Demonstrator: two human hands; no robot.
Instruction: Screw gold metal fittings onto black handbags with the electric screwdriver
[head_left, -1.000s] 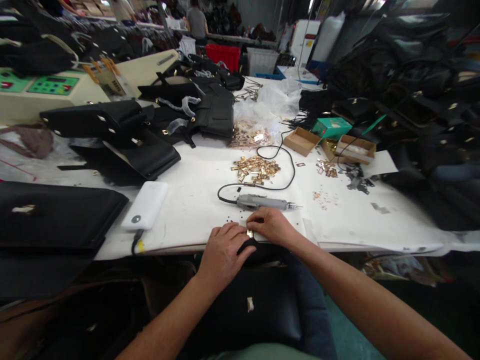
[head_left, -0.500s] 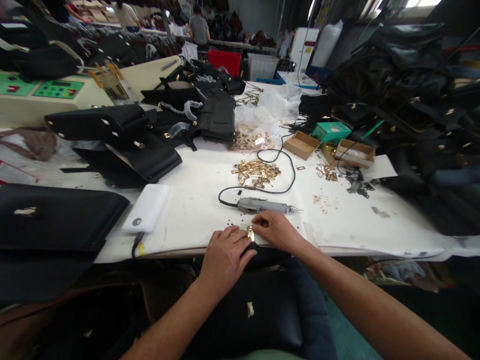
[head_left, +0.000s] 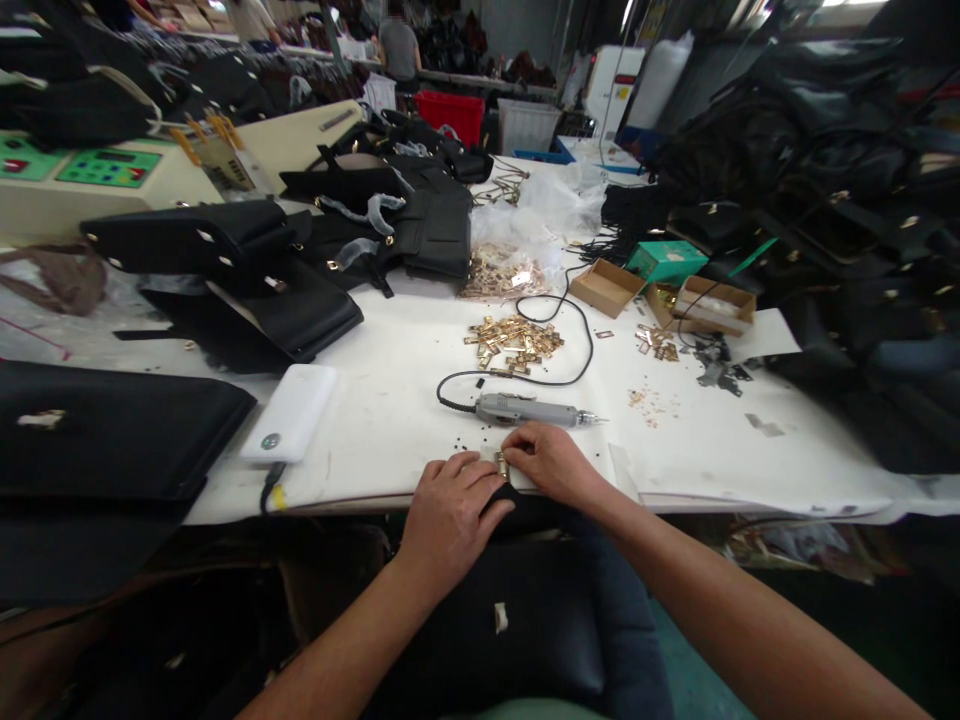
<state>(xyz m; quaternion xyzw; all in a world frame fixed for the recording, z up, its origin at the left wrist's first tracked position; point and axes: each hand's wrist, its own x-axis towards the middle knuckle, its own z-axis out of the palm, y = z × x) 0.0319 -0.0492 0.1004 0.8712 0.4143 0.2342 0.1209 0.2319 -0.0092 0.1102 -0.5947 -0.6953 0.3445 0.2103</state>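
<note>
At the front edge of the table a gold metal bag clasp (head_left: 502, 465) sits between my two hands. My right hand (head_left: 553, 462) pinches the clasp from the right with thumb and fingertips. From the left, my left hand (head_left: 452, 512) is closed on the edge of a black leather flap (head_left: 529, 503), its fingertips beside the clasp. The flap belongs to what looks like a black bag (head_left: 547, 620) on my lap, which carries a small light metal fitting (head_left: 501, 617). Just beyond my hands lies a grey electric screwdriver (head_left: 525, 410), its bit pointing right.
Gold clasp parts (head_left: 514, 342) lie heaped behind the screwdriver's black cable (head_left: 577, 365). To the left are a white power bank (head_left: 291, 412) and black bags (head_left: 112, 430). Cardboard boxes (head_left: 606, 288) and dark metal plates (head_left: 720, 368) are at right. Tiny screws dot the tabletop.
Both hands keep almost the same place and grip. The clasp's shine has changed, as if it turned slightly. The camera view has shifted a little.
</note>
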